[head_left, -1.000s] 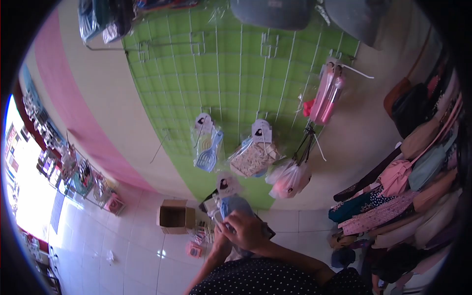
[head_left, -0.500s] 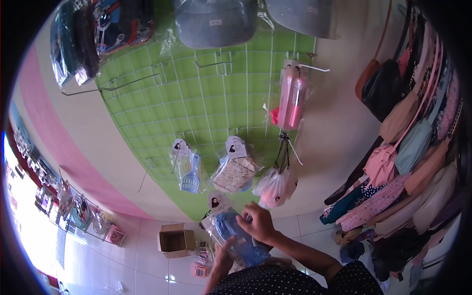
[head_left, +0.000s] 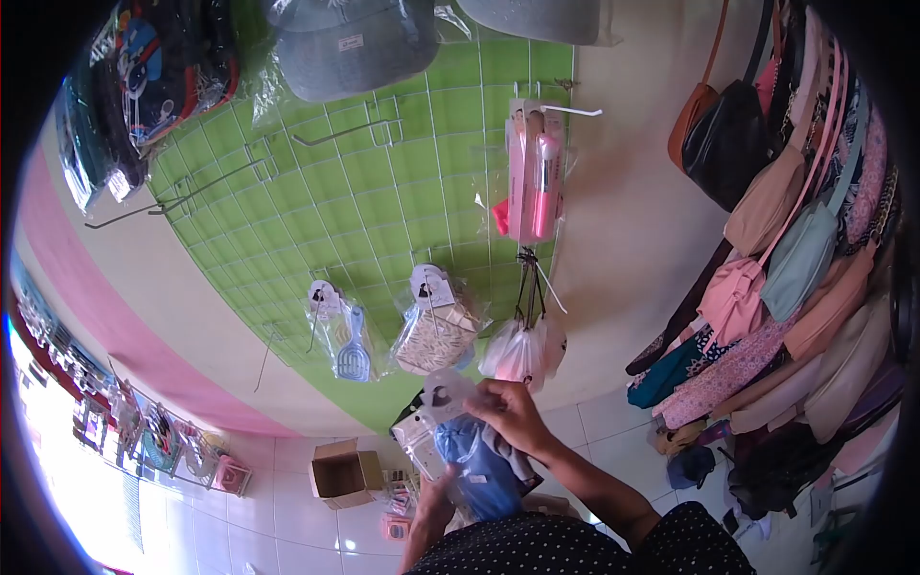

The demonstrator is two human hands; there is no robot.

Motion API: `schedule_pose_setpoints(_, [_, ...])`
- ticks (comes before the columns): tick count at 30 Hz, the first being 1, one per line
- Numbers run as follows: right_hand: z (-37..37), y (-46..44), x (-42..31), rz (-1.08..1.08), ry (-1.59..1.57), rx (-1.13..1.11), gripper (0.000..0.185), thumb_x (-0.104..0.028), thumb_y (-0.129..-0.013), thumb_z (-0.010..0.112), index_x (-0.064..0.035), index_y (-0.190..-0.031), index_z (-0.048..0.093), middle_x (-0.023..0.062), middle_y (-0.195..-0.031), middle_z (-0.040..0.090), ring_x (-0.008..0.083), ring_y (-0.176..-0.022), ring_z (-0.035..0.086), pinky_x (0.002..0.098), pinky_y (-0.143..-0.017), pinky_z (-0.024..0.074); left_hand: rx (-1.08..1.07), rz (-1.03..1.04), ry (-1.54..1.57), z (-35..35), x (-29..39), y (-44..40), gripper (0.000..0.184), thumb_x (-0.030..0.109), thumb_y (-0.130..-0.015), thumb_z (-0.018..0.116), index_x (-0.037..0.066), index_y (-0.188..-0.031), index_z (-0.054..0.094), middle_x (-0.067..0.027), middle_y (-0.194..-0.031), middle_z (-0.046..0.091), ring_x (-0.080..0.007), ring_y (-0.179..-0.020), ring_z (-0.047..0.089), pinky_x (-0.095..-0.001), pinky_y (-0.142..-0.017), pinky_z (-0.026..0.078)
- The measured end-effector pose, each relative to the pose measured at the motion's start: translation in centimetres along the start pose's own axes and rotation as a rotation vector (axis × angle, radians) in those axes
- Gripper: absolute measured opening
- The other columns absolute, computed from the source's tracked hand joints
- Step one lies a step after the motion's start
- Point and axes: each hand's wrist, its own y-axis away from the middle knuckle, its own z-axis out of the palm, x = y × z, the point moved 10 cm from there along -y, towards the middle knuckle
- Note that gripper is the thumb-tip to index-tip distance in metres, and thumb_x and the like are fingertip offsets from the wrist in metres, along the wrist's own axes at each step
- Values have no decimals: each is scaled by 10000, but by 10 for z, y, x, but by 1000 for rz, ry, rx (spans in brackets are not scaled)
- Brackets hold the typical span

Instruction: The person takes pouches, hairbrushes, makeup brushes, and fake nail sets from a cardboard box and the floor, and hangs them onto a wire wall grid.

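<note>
The right hand point(head_left: 513, 417) has moved from above the middle of the blue packet point(head_left: 474, 465) up to its pale top card point(head_left: 448, 393); its grip is closed to a pinch on the card's edge. The left hand point(head_left: 434, 498) stays low at the packet's left side, thumb against the wrapping; how far its grip is closed I cannot tell, as the fingers are partly hidden. The packet is between the two hands, just above the dotted top point(head_left: 565, 546). The view has shifted, showing less of the two grey caps point(head_left: 355, 48). On the green panel point(head_left: 383, 201) hang one slotted-tool packet point(head_left: 353, 355), one patterned packet point(head_left: 436, 337), one pink brush packet point(head_left: 533, 182) and one pale bundle point(head_left: 522, 355). One open cardboard box point(head_left: 345, 474) sits on the floor point(head_left: 297, 517).
</note>
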Motion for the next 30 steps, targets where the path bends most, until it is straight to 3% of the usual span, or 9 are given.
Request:
schedule_pose_setpoints(1, [-5,4,-6,-38,-164,12,120,-116,-758,589,-9,-719,550,-35,-625,502,6,-571,413,164,-499,330,3,-5,-2,-3,-1,0,376,98,-713,602,12,-1036,429,-90,-871,535,-184,-760,549,-318,-644,480])
schedule_pose_setpoints(2, [-14,8,-18,-76,-104,10,123,-117,-768,579,-8,-727,538,-35,-634,507,10,-577,418,163,-506,320,6,-17,39,-6,-2,0,388,105,-720,596,11,-1051,416,-94,-893,529,-196,-782,543,-329,-663,477])
schedule_pose_setpoints(3, [-18,11,-18,-36,-253,4,110,-110,-770,574,-9,-742,539,-24,-657,529,19,-596,440,170,-525,332,9,-29,82,-9,-4,0,401,111,-727,591,9,-1066,403,-99,-915,522,-207,-804,538,-340,-681,473])
schedule_pose_setpoints(8, [-45,23,-52,-88,-302,54,86,-66,-777,544,18,-797,543,39,-743,593,57,-680,528,185,-601,408,7,-102,120,-12,-9,3,443,114,-725,592,23,-1107,387,-117,-986,508,-254,-902,518,-423,-769,452])
schedule_pose_setpoints(15, [-127,22,-182,-516,-159,428,372,-62,-753,574,-11,-1091,426,10,-641,533,22,-582,484,157,-567,406,-19,-66,176,-24,-14,0,455,125,-724,598,32,-1114,382,-111,-991,504,-248,-894,517,-410,-760,456])
schedule_pose_setpoints(17, [-143,16,-220,-675,77,486,374,-55,-766,553,-18,-1120,438,1,-638,526,21,-565,469,161,-552,394,-47,-52,169,-24,-13,0,454,130,-724,598,34,-1113,384,-108,-988,504,-243,-886,519,-396,-755,458])
schedule_pose_setpoints(20, [-153,-2,-244,-765,133,480,331,-38,-779,527,-12,-1105,476,-19,-618,507,12,-554,446,155,-530,369,-1,-66,183,-32,-17,0,447,127,-724,593,42,-1113,390,-97,-981,509,-237,-882,521,-391,-753,457])
schedule_pose_setpoints(30, [-159,-22,-248,-732,126,442,285,-12,-784,509,-10,-1068,523,-27,-637,520,5,-552,450,146,-541,383,-25,-38,217,-33,-10,3,464,136,-712,609,47,-1114,396,-92,-984,511,-236,-897,516,-399,-774,445])
